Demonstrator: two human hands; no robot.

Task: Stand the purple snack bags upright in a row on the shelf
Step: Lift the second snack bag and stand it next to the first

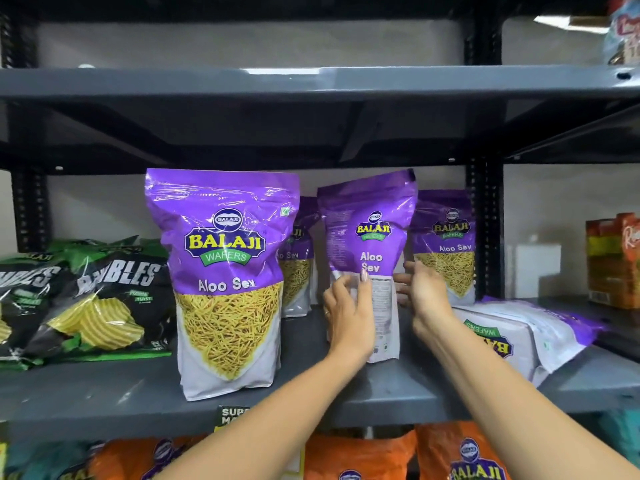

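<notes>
A large purple Aloo Sev bag [227, 278] stands upright at the front of the grey shelf [104, 393]. To its right, a second purple bag [369, 230] stands with its side turned toward me. My left hand [349, 317] grips its left edge and my right hand [424, 296] grips its right edge. Two more purple bags stand upright further back: one [298, 265] behind the front bag, one [446, 244] by the right post. Another purple bag [519, 334] lies flat on the shelf at the right.
Black and green chip bags [86, 299] lie stacked at the shelf's left. A black upright post [485, 230] stands at the right rear. Orange boxes [613, 261] sit on the neighbouring shelf. Orange snack bags [460, 455] fill the shelf below. Another shelf board [311, 81] hangs overhead.
</notes>
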